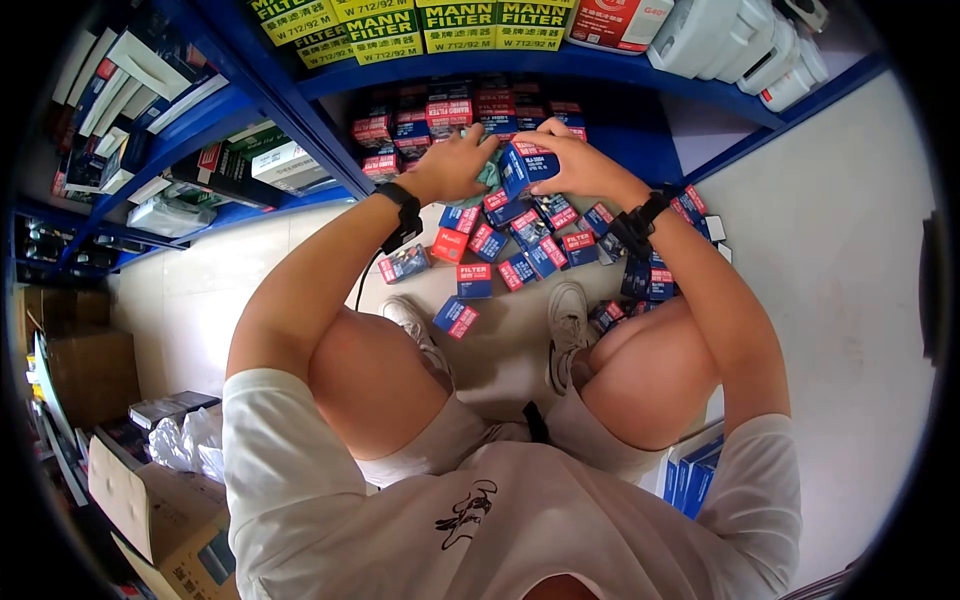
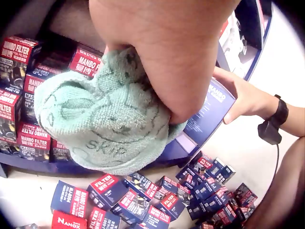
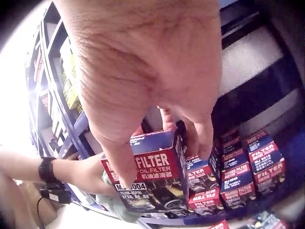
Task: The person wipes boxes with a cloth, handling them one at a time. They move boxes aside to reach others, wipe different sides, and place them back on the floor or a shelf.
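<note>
My left hand (image 1: 452, 168) grips a bunched pale green towel (image 2: 112, 124) with printed drawings on it; its fingers are mostly hidden behind the cloth in the left wrist view. The towel lies against a blue and red oil filter box (image 3: 157, 167). From the other side, my right hand (image 1: 590, 168) holds this box, thumb on one face and fingers across the opposite side. The box is tilted, at the front of the low blue shelf.
Stacked filter boxes (image 3: 238, 176) stand on the low shelf behind. Many loose filter boxes (image 1: 475, 280) lie on the floor before the shoes. Above are yellow-green filter boxes (image 1: 460, 25) and white jugs (image 1: 715, 40). An opened carton (image 1: 170, 520) stands at the lower left.
</note>
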Demonstrator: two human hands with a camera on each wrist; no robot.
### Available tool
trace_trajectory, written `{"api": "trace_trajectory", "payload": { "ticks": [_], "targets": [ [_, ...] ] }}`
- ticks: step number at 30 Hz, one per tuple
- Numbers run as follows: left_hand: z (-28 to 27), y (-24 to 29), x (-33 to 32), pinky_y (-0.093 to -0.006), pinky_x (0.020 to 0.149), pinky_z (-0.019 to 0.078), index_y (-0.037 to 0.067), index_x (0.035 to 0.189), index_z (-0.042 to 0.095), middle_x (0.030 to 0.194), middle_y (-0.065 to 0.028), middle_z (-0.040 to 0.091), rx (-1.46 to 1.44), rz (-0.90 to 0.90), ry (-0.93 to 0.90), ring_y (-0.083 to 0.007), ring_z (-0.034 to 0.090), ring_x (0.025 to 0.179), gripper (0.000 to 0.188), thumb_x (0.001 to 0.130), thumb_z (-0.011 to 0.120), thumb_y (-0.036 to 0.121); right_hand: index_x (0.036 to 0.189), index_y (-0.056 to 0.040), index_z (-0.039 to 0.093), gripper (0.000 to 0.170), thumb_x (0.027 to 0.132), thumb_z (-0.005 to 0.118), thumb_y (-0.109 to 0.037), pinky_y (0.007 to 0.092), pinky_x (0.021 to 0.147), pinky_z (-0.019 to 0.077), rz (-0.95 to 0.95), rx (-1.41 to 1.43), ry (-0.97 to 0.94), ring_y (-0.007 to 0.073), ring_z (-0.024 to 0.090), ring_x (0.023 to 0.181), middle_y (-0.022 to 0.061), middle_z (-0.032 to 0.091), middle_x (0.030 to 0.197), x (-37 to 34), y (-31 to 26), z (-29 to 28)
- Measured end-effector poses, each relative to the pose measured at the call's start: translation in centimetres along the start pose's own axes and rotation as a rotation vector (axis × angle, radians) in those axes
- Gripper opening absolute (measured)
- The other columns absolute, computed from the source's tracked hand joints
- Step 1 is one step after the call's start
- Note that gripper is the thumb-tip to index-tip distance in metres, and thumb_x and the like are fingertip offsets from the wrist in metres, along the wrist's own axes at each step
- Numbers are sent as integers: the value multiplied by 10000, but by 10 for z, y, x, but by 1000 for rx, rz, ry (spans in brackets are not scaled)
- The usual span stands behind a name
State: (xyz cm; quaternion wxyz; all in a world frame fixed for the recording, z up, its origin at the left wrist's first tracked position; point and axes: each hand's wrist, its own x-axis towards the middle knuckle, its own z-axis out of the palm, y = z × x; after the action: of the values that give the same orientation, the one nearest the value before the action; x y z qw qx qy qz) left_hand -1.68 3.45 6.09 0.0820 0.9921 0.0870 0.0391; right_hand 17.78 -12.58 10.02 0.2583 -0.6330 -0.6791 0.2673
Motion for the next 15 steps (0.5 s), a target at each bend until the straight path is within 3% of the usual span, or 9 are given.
{"api": "trace_trajectory", "payload": {
  "ticks": [5, 7, 8, 10, 15],
  "targets": [
    [-10, 4, 1, -500, 840, 559, 88, 1368, 441, 1242, -191, 479, 4, 29, -37, -428, 610, 1049, 760, 720, 798, 263, 1469, -165, 459, 908, 665, 880, -142, 375, 1037, 450, -18, -16, -22, 346, 532, 1219, 184, 468, 1364, -1, 21, 2],
    [-12, 7, 0, -501, 855, 560, 94, 1351, 460, 1244, -186, 487, -5, 48, -28, -427, 610, 1052, 734, 729, 803, 278, 1455, -100, 444, 875, 684, 857, -118, 368, 1047, 436, 185, 260, -126, 308, 532, 1240, 150, 478, 1379, -4, 16, -3],
    [-12, 9, 0, -497, 832, 560, 99, 1348, 461, 1230, -182, 486, 11, 85, -15, -423, 613, 1035, 737, 719, 808, 263, 1455, -100, 444, 875, 684, 857, -118, 368, 1047, 436, 187, 260, -126, 308, 532, 1240, 150, 478, 1379, -4, 17, -2],
    [-13, 13, 0, -493, 808, 560, 104, 1345, 463, 1216, -178, 484, 27, 122, -2, -419, 616, 1018, 741, 708, 813, 247, 1436, -69, 442, 868, 681, 861, -163, 385, 1042, 444, -93, -57, -26, 338, 551, 1230, 184, 515, 1368, -5, 21, 2],
    [-18, 28, 4, -494, 818, 542, 79, 1262, 490, 1199, -164, 491, -29, 185, 74, -411, 609, 988, 672, 689, 808, 228, 1391, 22, 433, 873, 665, 857, -211, 399, 1061, 427, 66, -44, 15, 382, 541, 1242, 245, 547, 1331, -6, 21, 11]
  ]
}}
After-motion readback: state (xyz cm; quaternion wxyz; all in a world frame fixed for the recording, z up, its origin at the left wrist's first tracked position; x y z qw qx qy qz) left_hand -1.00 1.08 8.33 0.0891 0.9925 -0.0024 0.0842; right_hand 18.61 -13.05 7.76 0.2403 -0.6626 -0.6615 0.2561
